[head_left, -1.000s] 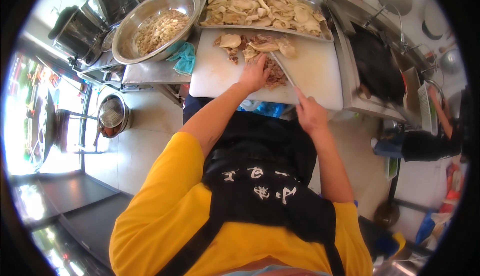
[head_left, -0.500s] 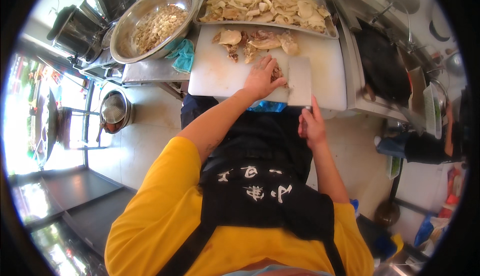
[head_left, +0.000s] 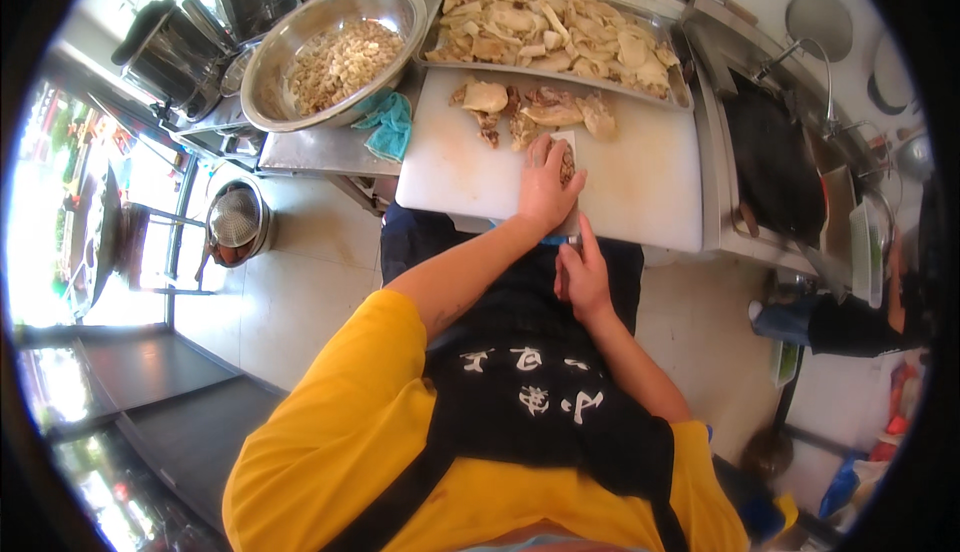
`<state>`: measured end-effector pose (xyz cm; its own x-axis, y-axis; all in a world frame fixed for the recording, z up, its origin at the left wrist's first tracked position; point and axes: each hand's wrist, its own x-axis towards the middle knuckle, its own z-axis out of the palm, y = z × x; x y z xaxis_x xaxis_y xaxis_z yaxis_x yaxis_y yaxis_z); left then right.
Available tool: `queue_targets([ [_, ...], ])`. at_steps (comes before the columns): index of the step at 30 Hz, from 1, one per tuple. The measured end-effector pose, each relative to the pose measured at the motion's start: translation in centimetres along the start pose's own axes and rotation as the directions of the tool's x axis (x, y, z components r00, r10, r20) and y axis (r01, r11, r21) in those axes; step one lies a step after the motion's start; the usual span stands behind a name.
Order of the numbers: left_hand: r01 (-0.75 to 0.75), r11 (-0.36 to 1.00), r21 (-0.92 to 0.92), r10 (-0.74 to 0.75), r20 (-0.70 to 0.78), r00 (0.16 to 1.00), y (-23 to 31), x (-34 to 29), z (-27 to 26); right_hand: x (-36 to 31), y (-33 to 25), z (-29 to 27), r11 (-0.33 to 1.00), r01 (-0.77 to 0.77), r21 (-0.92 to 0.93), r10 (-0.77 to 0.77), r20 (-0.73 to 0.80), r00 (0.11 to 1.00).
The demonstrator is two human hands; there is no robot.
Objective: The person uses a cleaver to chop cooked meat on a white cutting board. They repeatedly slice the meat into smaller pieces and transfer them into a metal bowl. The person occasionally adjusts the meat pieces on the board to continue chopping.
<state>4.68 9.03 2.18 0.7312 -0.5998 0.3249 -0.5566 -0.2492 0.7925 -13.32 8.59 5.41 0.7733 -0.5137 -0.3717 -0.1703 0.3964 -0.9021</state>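
My right hand point(head_left: 584, 277) grips the handle of a cleaver point(head_left: 569, 226) below the near edge of the white cutting board point(head_left: 650, 177), its index finger stretched along toward the blade. Most of the blade is hidden by my left hand point(head_left: 547, 190), which lies over it with fingers extended and thumb apart. Chopped meat point(head_left: 567, 164) shows beside these fingers, seemingly on the blade. Just beyond, several pieces of cooked meat point(head_left: 553, 112), pale and brown, lie on the board.
A large metal bowl point(head_left: 262, 92) of diced meat stands at the far left beside a teal cloth point(head_left: 388, 130). Behind the board is a metal tray point(head_left: 560, 79) heaped with pale meat slices. To the right sits a stove with a dark wok point(head_left: 775, 152). Another person point(head_left: 850, 307) is at the far right.
The cleaver has moved left, from beside the chopped meat to beneath my left hand. My right hand has come left and nearer with it. The whole view has shifted slightly.
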Motion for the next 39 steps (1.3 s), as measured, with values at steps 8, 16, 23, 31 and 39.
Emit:
queue_targets([
  [8, -0.133, 0.986, -0.102, 0.080, -0.413, 0.907, -0.1, 6.2, -8.7, 2.6, -8.1, 6.1, 0.931, 0.251, -0.266, -0.188, 0.241, 0.952],
  [16, -0.009, 0.881, 0.472, 0.275, -0.496, 0.823, -9.2, 20.8, -27.9, 6.3, -17.7, 14.3, 0.935, 0.233, -0.267, -0.118, 0.384, 0.916],
  [23, -0.321, 0.874, 0.366, 0.441, -0.318, 0.839, -10.5, 17.8, -21.6, 8.8, -17.4, 10.7, 0.949, 0.147, -0.280, -0.079, 0.238, 0.968],
  [31, -0.242, 0.922, 0.303, 0.211, 0.132, 0.969, -9.5, 7.3, -10.6, 6.2, -15.3, 1.5, 0.968, 0.072, -0.241, -0.080, -0.025, 0.996],
  [39, -0.215, 0.868, 0.447, 0.113, 0.244, 0.963, -10.7, 8.1, -10.0, 1.1, -8.8, -2.5, 0.884, 0.147, -0.443, -0.122, 0.086, 0.989],
])
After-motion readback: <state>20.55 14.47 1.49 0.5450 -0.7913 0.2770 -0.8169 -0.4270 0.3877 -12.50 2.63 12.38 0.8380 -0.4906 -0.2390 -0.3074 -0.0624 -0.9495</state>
